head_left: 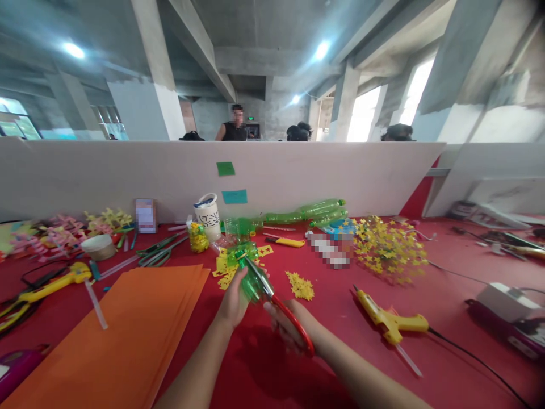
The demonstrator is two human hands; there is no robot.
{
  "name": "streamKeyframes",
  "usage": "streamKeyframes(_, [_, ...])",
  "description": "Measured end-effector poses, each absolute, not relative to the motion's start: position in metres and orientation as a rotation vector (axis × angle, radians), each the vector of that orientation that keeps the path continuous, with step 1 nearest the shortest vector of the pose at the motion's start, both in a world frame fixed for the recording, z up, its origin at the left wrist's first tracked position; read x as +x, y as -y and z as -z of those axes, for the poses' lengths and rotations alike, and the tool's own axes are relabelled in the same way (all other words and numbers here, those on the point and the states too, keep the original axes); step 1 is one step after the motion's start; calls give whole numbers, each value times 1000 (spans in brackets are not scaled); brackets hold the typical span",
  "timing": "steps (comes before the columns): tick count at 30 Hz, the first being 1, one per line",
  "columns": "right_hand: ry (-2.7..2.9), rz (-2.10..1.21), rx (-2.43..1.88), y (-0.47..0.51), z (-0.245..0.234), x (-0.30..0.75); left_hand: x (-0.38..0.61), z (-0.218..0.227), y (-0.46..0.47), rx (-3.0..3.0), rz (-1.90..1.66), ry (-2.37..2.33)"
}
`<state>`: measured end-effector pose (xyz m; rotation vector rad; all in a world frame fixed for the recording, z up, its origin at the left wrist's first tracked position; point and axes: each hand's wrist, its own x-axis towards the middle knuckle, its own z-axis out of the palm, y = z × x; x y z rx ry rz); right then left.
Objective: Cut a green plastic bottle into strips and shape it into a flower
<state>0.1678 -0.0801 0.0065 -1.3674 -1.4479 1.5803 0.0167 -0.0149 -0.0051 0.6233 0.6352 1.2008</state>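
Note:
My left hand [235, 300] grips a cut piece of green plastic bottle [252, 284], its neck end pointing away from me. In my right hand [293, 325] is a pair of red-handled scissors [293, 324], fingers wrapped round the handles. The metal blades lie against the bottle piece near its neck; whether they are apart is blurred. Just beyond sit yellow sheets with star-shaped cut-outs [225, 262]. A small heap of yellow stars [300, 285] lies right of the scissors.
Orange sheets [114, 335] lie left. A yellow glue gun [389, 321] with a cord rests right, near yellow star flowers [389, 247]. Farther back are a utility knife [289, 242], green bottles [319, 211], a white tumbler [208, 218] and green-handled scissors [159, 253]. A white partition [298, 176] stands behind.

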Motion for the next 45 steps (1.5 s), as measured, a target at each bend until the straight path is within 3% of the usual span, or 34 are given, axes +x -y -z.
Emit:
streamKeyframes(6, [1540, -1676, -1378, 78, -3, 174, 1, 4, 4, 543, -1363, -595])
streamKeyframes(12, [1714, -1244, -1525, 69, 1, 179, -7, 2, 1, 444, -1412, -635])
streamKeyframes(16, [1689, -1196, -1573, 68, 2, 180, -8, 1, 1, 378, -1449, -768])
streamKeyframes(28, [1519, -1541, -1370, 75, -7, 176, -13, 9, -5, 240, -1528, -844])
streamKeyframes(38, [1439, -1540, -1288, 75, 4, 172, -13, 2, -5, 317, -1543, -838])
streamKeyframes(45, [1069, -1682, -1150, 65, -7, 180, -16, 5, -9, 296, -1554, -887])
